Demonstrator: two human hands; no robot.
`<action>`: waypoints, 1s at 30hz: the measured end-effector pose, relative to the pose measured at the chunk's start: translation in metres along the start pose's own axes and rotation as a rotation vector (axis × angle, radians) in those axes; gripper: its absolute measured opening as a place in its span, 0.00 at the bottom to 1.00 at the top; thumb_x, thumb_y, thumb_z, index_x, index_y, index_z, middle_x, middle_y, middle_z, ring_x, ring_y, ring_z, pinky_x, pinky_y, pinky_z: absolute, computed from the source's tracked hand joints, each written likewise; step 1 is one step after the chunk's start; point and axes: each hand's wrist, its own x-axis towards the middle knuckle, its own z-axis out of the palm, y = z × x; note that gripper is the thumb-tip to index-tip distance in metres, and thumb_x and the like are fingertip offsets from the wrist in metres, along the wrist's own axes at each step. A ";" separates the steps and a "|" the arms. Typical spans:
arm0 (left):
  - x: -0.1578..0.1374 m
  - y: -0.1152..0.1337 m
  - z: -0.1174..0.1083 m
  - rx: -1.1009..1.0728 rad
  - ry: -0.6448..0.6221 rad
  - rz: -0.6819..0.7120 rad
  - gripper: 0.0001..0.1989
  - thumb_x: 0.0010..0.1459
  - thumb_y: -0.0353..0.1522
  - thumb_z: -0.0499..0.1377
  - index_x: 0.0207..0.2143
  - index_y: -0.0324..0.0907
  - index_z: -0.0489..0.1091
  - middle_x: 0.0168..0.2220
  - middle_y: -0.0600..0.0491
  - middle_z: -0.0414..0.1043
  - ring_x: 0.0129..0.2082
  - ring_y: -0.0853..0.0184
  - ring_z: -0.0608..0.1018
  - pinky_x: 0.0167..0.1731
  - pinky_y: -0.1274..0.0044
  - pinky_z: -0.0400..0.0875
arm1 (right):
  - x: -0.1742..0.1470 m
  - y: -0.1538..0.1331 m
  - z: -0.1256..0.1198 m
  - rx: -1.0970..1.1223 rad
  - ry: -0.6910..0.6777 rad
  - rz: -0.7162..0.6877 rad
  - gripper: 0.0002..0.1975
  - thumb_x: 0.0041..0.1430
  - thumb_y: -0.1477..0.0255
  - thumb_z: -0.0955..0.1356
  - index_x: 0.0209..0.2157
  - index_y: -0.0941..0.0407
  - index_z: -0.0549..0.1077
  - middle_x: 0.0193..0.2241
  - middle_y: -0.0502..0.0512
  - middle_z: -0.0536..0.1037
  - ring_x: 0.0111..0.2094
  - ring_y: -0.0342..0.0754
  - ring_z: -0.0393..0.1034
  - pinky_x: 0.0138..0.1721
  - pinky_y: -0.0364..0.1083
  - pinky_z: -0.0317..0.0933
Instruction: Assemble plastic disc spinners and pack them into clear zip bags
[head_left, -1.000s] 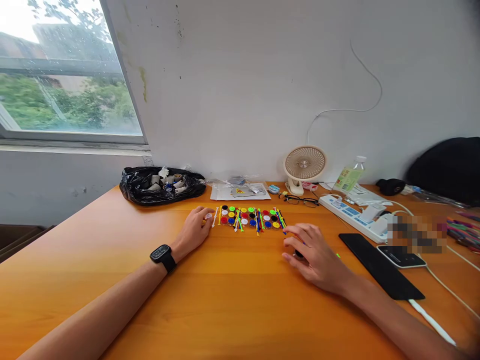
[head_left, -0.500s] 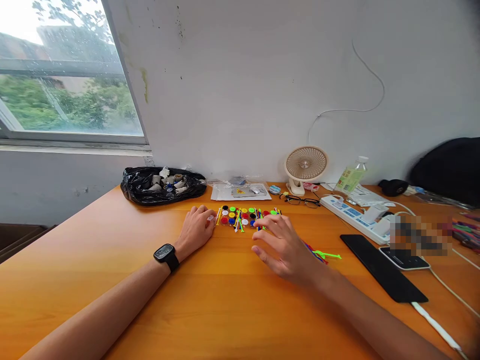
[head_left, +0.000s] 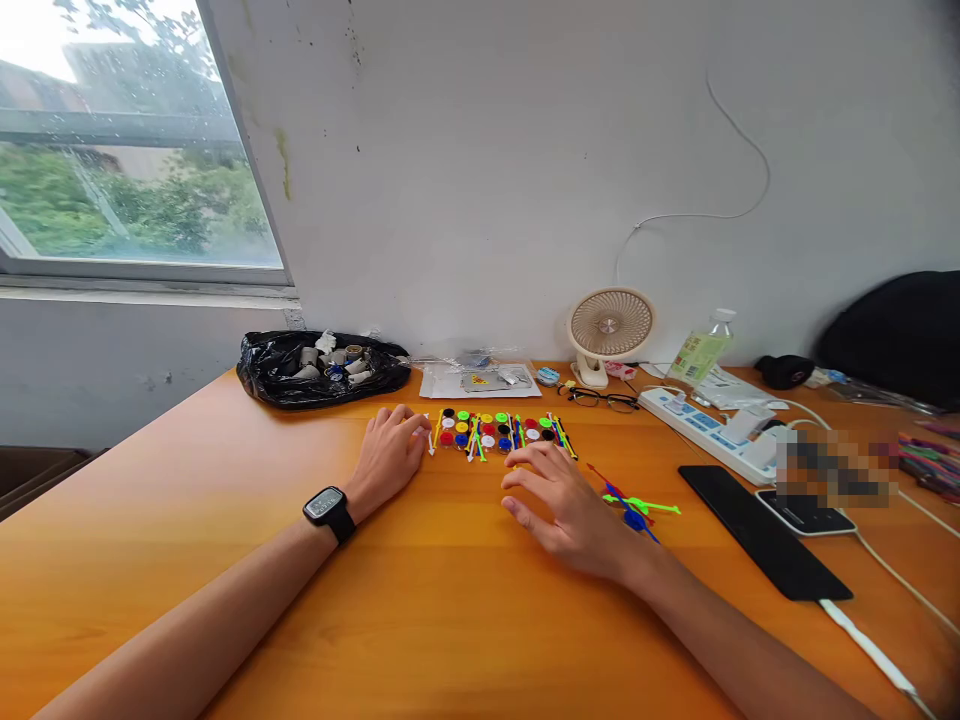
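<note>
Bright discs [head_left: 489, 430] and thin sticks [head_left: 437, 431] are lying mid-frame on the bench [head_left: 360, 620]. The right hand [head_left: 564, 508] is holding its fingers wide; I cannot tell if the left hand [head_left: 388, 450] is holding anything.

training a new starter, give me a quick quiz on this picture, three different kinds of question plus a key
1. On which wrist is the black watch worn?
2. True or false: the glasses lie nearer the camera than the fan.
3. What lies on the table between the right hand and the flat black slab?
A) a bottle
B) loose coloured sticks
C) a black plastic bag

Key: 1. The left; 2. True; 3. B
</note>
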 end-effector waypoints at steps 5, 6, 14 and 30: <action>-0.005 0.023 -0.018 -0.184 0.151 0.030 0.12 0.73 0.35 0.53 0.45 0.46 0.76 0.44 0.48 0.73 0.44 0.59 0.73 0.48 0.66 0.68 | -0.002 0.000 0.001 0.204 0.041 0.116 0.08 0.73 0.67 0.66 0.49 0.51 0.73 0.50 0.59 0.76 0.54 0.56 0.68 0.61 0.59 0.60; -0.008 0.033 -0.022 -0.261 0.129 0.060 0.12 0.73 0.35 0.52 0.45 0.46 0.76 0.45 0.48 0.73 0.45 0.59 0.73 0.48 0.67 0.69 | -0.002 -0.001 0.002 0.292 0.051 0.176 0.09 0.73 0.66 0.65 0.49 0.51 0.73 0.50 0.59 0.76 0.53 0.55 0.69 0.60 0.58 0.62; -0.041 0.090 -0.033 -0.576 -0.221 0.364 0.11 0.73 0.33 0.54 0.45 0.46 0.77 0.48 0.47 0.72 0.47 0.62 0.75 0.51 0.69 0.72 | 0.001 -0.011 0.027 1.239 -0.113 0.548 0.20 0.68 0.53 0.69 0.50 0.53 0.74 0.36 0.53 0.79 0.32 0.49 0.76 0.37 0.50 0.72; -0.046 0.081 -0.016 -0.713 -0.399 0.177 0.13 0.62 0.32 0.65 0.49 0.46 0.72 0.39 0.54 0.78 0.37 0.67 0.78 0.39 0.75 0.72 | 0.003 0.004 0.032 1.037 0.085 0.630 0.21 0.57 0.52 0.76 0.38 0.56 0.75 0.29 0.50 0.75 0.29 0.45 0.68 0.30 0.44 0.63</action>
